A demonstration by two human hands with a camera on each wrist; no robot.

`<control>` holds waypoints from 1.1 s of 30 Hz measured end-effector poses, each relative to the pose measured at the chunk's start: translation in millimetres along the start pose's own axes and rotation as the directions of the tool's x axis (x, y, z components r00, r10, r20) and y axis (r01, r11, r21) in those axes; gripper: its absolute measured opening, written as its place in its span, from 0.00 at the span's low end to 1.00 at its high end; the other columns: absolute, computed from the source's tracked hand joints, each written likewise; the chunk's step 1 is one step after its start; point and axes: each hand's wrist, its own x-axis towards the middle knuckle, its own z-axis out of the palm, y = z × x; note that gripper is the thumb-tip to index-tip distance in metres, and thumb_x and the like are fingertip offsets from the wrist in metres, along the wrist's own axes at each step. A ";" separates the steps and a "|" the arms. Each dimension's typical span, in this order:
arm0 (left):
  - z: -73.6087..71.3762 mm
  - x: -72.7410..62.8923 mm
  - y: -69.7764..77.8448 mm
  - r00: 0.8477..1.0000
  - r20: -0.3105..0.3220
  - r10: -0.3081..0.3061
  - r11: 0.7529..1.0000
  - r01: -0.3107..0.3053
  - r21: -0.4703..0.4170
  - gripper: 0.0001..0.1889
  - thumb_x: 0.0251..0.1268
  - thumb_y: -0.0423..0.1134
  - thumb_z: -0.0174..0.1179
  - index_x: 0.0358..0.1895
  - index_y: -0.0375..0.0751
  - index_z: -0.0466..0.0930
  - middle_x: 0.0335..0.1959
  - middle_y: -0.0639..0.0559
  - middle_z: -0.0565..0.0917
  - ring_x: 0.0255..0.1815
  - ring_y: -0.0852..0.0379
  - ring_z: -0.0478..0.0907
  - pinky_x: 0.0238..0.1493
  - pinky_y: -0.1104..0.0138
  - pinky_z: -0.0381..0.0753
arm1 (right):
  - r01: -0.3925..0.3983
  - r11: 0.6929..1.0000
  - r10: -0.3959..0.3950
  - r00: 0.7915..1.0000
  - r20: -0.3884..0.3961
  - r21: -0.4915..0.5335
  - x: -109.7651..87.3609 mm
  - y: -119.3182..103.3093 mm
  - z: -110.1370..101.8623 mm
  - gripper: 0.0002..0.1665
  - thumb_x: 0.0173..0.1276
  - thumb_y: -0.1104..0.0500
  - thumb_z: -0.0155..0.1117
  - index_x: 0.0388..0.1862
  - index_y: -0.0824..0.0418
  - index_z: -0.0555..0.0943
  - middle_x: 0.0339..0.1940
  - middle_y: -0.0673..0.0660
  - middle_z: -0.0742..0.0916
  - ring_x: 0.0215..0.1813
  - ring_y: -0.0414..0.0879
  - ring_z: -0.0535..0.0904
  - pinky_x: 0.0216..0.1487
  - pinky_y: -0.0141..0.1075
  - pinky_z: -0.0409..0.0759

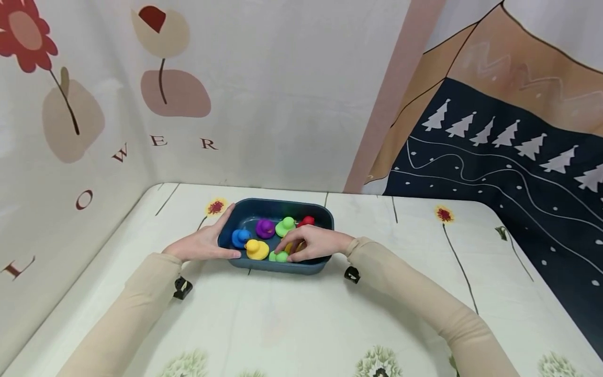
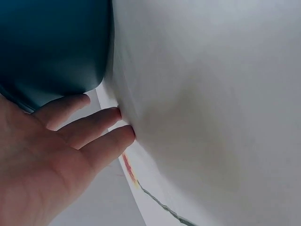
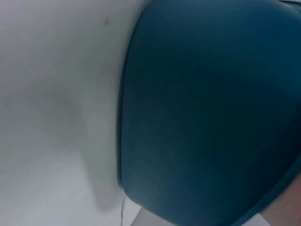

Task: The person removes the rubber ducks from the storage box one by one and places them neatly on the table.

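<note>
A dark blue rectangular tub [image 1: 282, 268] stands on the table with several small toy ducks inside. My left hand [image 1: 202, 246] rests against its left end, thumb along the front corner and fingers at the back. In the left wrist view those fingers [image 2: 94, 122] are straight, beside the tub's wall [image 2: 56, 52]. Inside the tub, my right hand [image 1: 313, 242] pinches a light green duck [image 1: 281, 257] near the front wall between thumb and forefinger. A yellow duck under this hand is mostly hidden. Only the tub's outer wall [image 3: 202, 113] and a sliver of skin fill the right wrist view.
Also in the tub are a blue duck [image 1: 241, 238], a yellow duck [image 1: 257, 250], a purple duck [image 1: 265, 228], another green duck [image 1: 285, 226] and a red duck [image 1: 306, 221]. A flower-printed cloth [image 1: 292, 319] covers the table; printed curtains [image 1: 278, 104] hang behind.
</note>
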 end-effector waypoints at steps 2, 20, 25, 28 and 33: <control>-0.2 -0.2 0.3 1.000 0.002 0.000 1.000 0.000 0.005 0.62 0.56 0.50 0.70 0.77 0.45 0.25 0.76 0.31 0.38 0.71 0.28 0.50 0.64 0.36 0.54 | -0.014 0.999 0.013 1.000 0.009 0.037 2.3 0.8 0.6 0.18 0.66 0.68 0.64 0.55 0.64 0.81 0.50 0.53 0.84 0.47 0.41 0.81 0.51 0.33 0.78; -1.5 0.8 1.0 1.000 -0.010 -0.004 1.000 0.004 -0.002 0.62 0.56 0.50 0.70 0.77 0.48 0.25 0.76 0.31 0.39 0.71 0.28 0.50 0.64 0.35 0.53 | -0.060 0.997 0.066 0.993 -0.098 0.056 10.2 -1.9 3.7 0.17 0.61 0.72 0.66 0.49 0.64 0.82 0.45 0.52 0.84 0.40 0.42 0.80 0.47 0.33 0.80; 0.5 0.3 0.0 1.000 -0.009 0.001 1.000 -0.001 0.005 0.62 0.56 0.50 0.70 0.77 0.48 0.24 0.76 0.30 0.39 0.70 0.27 0.51 0.63 0.35 0.54 | -0.055 0.995 0.068 0.986 -0.152 0.088 6.0 -2.3 3.2 0.16 0.61 0.69 0.68 0.48 0.64 0.82 0.44 0.51 0.84 0.38 0.42 0.79 0.45 0.35 0.81; 1.1 -0.1 -0.6 1.000 -0.013 0.005 1.000 -0.004 0.014 0.62 0.56 0.52 0.69 0.77 0.48 0.23 0.75 0.29 0.41 0.70 0.27 0.53 0.63 0.36 0.55 | -0.039 0.995 0.056 0.982 -0.178 0.097 2.8 -4.4 2.0 0.15 0.61 0.68 0.68 0.48 0.64 0.82 0.43 0.52 0.84 0.38 0.42 0.79 0.43 0.37 0.81; 1.7 -0.5 0.0 1.000 -0.017 0.008 1.000 -0.007 0.019 0.62 0.56 0.53 0.69 0.77 0.47 0.23 0.74 0.26 0.44 0.68 0.27 0.56 0.63 0.36 0.57 | -0.011 0.996 0.030 0.976 -0.215 0.088 -4.8 -10.0 -2.5 0.15 0.61 0.68 0.68 0.48 0.63 0.82 0.42 0.52 0.84 0.38 0.43 0.78 0.40 0.38 0.81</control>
